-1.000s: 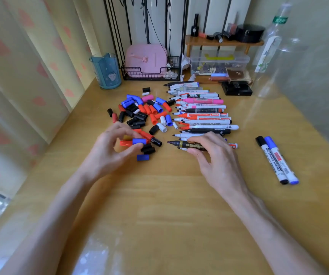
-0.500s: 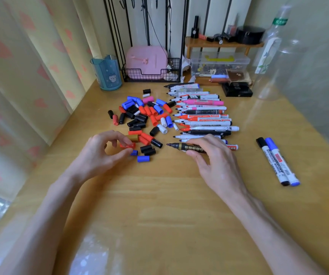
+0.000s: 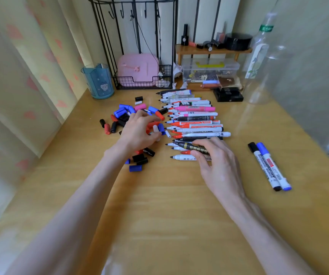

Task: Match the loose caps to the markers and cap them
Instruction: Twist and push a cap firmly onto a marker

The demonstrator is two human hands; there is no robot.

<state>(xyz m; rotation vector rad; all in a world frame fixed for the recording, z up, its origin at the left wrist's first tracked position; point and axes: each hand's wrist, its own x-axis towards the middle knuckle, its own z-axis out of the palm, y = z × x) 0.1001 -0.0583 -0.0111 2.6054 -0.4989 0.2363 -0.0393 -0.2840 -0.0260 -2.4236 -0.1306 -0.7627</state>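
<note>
A pile of loose caps (image 3: 123,114) in blue, red, black, white and pink lies at the desk's middle left. My left hand (image 3: 137,132) reaches over this pile with fingers spread and bent, touching caps; I cannot see any cap held. To the right lies a row of uncapped markers (image 3: 196,124), tips pointing left. My right hand (image 3: 217,163) pinches a black marker with gold print (image 3: 187,145) at the near end of that row. A blue cap (image 3: 135,168) and black caps (image 3: 139,158) lie nearest me.
Two capped whiteboard markers (image 3: 266,165), one black and one blue, lie apart on the right. At the back stand a blue cup (image 3: 100,82), a wire basket (image 3: 139,84) with a pink case, a clear box (image 3: 209,70), a black box (image 3: 228,95) and a clear bottle (image 3: 258,62).
My left hand has moved from the near edge of the cap pile forward and right, over its middle. My right hand keeps its hold on the black marker, raised slightly.
</note>
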